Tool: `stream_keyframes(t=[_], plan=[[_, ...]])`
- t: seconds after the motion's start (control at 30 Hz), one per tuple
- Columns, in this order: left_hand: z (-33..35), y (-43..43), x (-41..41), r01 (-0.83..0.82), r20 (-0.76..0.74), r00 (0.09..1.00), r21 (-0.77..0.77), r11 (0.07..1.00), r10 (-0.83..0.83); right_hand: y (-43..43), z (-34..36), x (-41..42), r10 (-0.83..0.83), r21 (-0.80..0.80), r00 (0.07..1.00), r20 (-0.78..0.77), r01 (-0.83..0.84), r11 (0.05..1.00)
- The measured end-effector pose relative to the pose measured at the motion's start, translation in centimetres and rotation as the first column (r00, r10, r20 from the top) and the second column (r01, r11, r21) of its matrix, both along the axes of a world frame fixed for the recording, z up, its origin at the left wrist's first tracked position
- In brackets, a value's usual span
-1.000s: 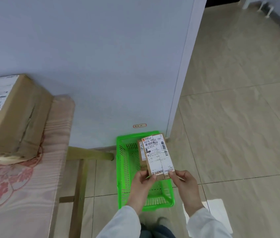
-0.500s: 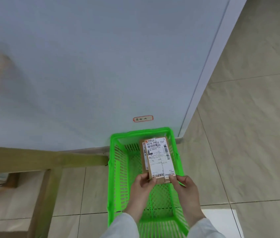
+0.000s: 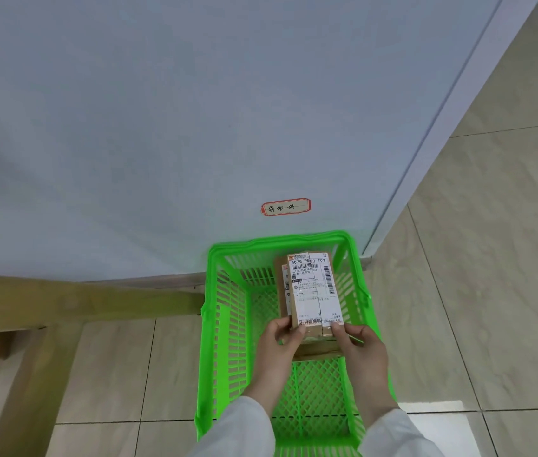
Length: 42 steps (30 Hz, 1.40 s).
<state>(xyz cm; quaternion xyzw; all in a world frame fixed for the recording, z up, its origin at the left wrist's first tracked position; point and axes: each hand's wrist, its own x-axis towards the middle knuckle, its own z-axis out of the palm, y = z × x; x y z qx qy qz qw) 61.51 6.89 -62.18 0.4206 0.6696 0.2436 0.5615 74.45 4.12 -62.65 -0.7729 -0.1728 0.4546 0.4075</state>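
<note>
While both hands pinch its near end, the cardboard parcel with its white shipping label hangs over the green plastic basket. The left hand grips the left corner, the right hand the right; the basket sits on the tiled floor against the wall, below a red-bordered sticker.

A red-bordered label sticks on the grey wall; a wooden frame stands on beige tiles.
</note>
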Motion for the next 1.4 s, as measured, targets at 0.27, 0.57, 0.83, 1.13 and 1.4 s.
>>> stream_keyframes(t=[0.27, 0.57, 0.83, 1.13, 1.4], plan=[[-2.3, 0.9, 0.1, 0.020, -0.051, 0.998, -0.005, 1.000, -0.020, 1.1, -1.7, -0.2, -0.015, -0.003, 0.999, 0.029, 0.015, 1.000], [-3.2, 2.0, 0.5, 0.008, -0.031, 0.999, 0.037, 0.999, -0.007, 2.3, -2.9, -0.1, -0.058, 0.040, 0.998, 0.026, 0.057, 0.998], [-3.4, 2.7, 0.8, -0.036, 0.017, 0.999, 0.022, 0.999, 0.036, 3.1, -3.0, 0.0, -0.061, 0.049, 0.996, 0.061, 0.058, 0.997], [-3.1, 3.3, 0.9, -0.013, -0.011, 1.000, 0.024, 1.000, 0.013, 3.5, -3.1, 0.0, -0.055, 0.048, 0.993, 0.106, 0.050, 0.998], [4.0, 1.0, 0.3, -0.034, -0.027, 0.999, -0.056, 0.998, 0.032, 0.9, 2.4, -0.9, -0.118, 0.003, 0.988, 0.098, 0.118, 0.993]])
